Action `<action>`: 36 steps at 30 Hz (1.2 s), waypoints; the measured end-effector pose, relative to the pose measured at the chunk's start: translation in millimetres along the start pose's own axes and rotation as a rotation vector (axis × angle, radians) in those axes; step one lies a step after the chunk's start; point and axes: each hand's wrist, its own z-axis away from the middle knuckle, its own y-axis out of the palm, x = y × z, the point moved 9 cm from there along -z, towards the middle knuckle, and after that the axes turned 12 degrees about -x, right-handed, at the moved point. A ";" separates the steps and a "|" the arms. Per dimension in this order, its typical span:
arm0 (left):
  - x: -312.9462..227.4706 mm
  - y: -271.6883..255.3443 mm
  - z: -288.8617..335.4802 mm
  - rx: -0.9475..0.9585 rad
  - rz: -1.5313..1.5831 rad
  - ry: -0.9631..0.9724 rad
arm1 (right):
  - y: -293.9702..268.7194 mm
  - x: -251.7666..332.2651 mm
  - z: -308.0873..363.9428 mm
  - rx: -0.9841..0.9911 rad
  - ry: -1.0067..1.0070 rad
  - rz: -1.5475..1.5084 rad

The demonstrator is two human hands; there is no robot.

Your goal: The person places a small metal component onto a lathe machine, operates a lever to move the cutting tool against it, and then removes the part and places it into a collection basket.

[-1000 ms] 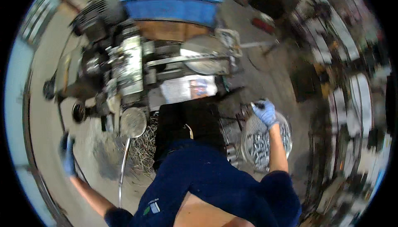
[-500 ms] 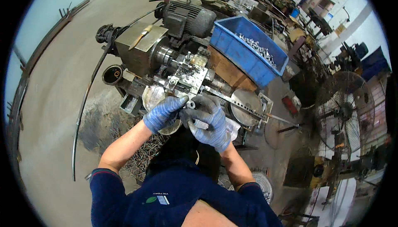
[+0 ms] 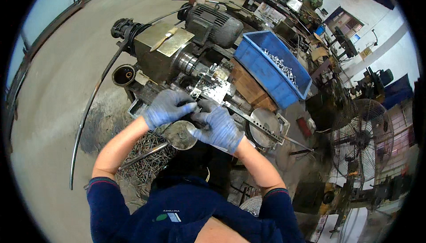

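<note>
In front of the lathe-like machine's carriage (image 3: pixel 212 88), both my hands work in blue gloves with grey, dirty palms. My left hand (image 3: pixel 168 109) has its fingers curled toward the carriage's near side, thumb pointing right. Close beside it, my right hand (image 3: pixel 220 130) bends its fingers toward the same spot, its thumb turned left above a round metal plate (image 3: pixel 183 135). Whatever lies between the fingers is hidden by the gloves. Behind the carriage shines the round chuck (image 3: pixel 186 62), on the machine's headstock side.
A blue crate (image 3: pixel 275 67) of small metal parts stands to the right of the motor (image 3: pixel 213 24). A brush (image 3: pixel 163 39) lies on the headstock cover. Metal scraps (image 3: pixel 148 161) cover the floor at lower left. A perforated bar (image 3: pixel 255 121) sticks out rightward; a large fan (image 3: pixel 363 138) stands farther right.
Both hands have moved forward to the carriage, and the small ring-ended metal part between them no longer shows. The round plate and its rod have come into fuller view. My view has shifted slightly.
</note>
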 end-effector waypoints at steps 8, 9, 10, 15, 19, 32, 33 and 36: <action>84.0 -202.2 62.6 -0.282 -0.721 -0.184 | 30.4 -82.7 -95.2 0.121 -0.030 0.547; 102.1 -225.9 81.3 -0.281 -0.853 -0.300 | 43.7 -102.0 -103.2 0.165 -0.019 0.639; 119.8 -243.6 100.1 -0.292 -0.925 -0.289 | 53.9 -117.7 -107.5 0.211 -0.006 0.734; 219.3 -275.2 213.5 -0.273 -0.740 -0.674 | 73.3 -135.0 -117.3 0.335 0.056 0.712; 229.4 -248.1 241.3 -0.438 -0.467 -0.837 | 83.6 -141.8 -124.7 0.368 0.141 0.645; 240.4 -253.2 204.8 -0.300 -1.054 -0.626 | 72.8 -187.6 -138.9 0.009 0.573 0.207; 244.3 -258.1 204.3 -0.258 -1.112 -0.634 | 68.3 -179.2 -141.6 -0.053 0.559 0.179; 282.4 -313.1 193.9 -0.176 -1.282 -0.514 | 69.2 -204.2 -136.0 -0.121 0.576 0.131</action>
